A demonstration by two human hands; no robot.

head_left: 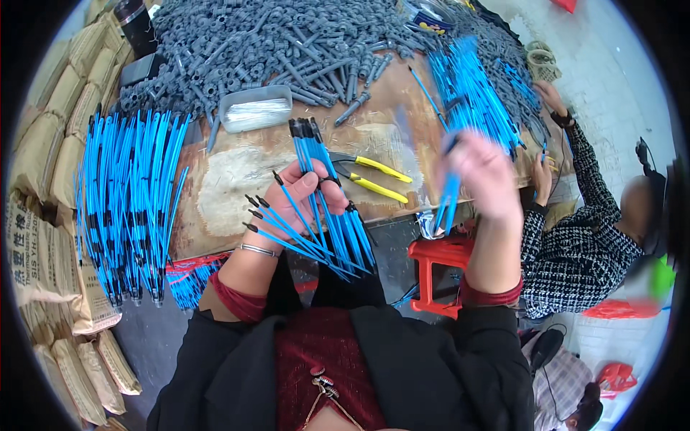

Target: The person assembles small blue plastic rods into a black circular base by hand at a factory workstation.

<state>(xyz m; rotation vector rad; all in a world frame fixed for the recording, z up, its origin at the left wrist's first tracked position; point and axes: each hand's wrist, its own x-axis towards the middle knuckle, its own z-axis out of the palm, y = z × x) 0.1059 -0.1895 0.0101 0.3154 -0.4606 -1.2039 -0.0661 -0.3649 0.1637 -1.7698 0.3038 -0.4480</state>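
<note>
My left hand (298, 201) is closed around a bundle of thin blue tubes (352, 237) with black ends, over the table's front edge. Several more of these tubes fan out loosely below that palm. To the right, my right hand (483, 172) is raised and blurred by motion, with a few blue tubes (448, 197) hanging from its closed fingers. Pliers with yellow handles (381, 179) lie on the table between my hands, their jaws partly behind the left bundle. A clear plastic box (256, 108) of thin whitish strips stands beyond my left hand.
A large heap of grey plastic parts (237, 43) covers the table's far side. Blue tube bundles lie at left (133, 201) and at far right (471, 93). A co-worker (582, 251) sits at right beside a red stool (431, 276). Brown paper sacks (50, 251) line the left.
</note>
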